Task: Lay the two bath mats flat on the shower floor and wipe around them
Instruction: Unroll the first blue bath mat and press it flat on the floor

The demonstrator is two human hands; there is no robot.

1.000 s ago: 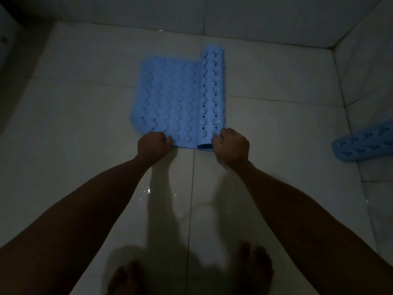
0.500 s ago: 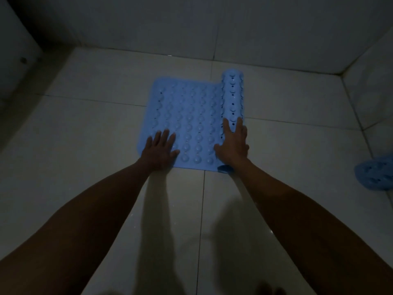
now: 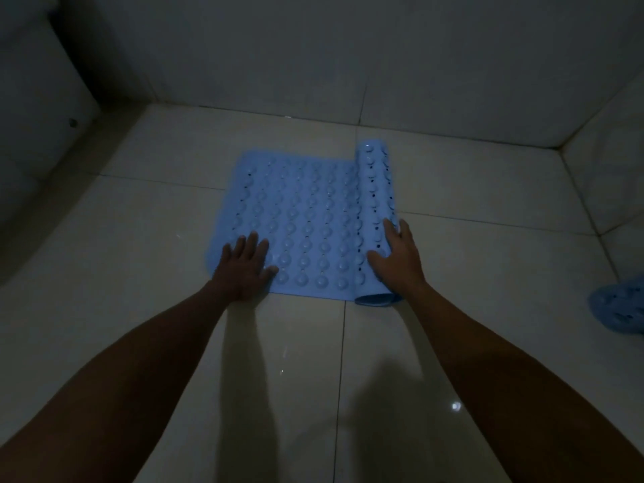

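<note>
A light blue bath mat [image 3: 306, 221] with rows of round suction bumps and small holes lies half unrolled on the shower floor [image 3: 139, 273]. Its right part is still a roll [image 3: 376, 183]. My left hand [image 3: 245, 264] presses flat, fingers spread, on the mat's near left corner. My right hand [image 3: 397, 257] rests open against the near end of the roll, fingers over its top. A second blue mat [image 3: 618, 308], rolled, lies at the right edge, partly out of frame.
The floor is large pale glossy tiles with wet glints. Tiled walls [image 3: 313, 57] close the back and right [image 3: 613, 162]. A dark white fixture with a small bolt [image 3: 72, 122] stands at the left. The light is dim.
Both hands went from gripping the mat's near edge to lying flat on it. The roll has moved right, so more mat lies unrolled. My view has tilted up.
</note>
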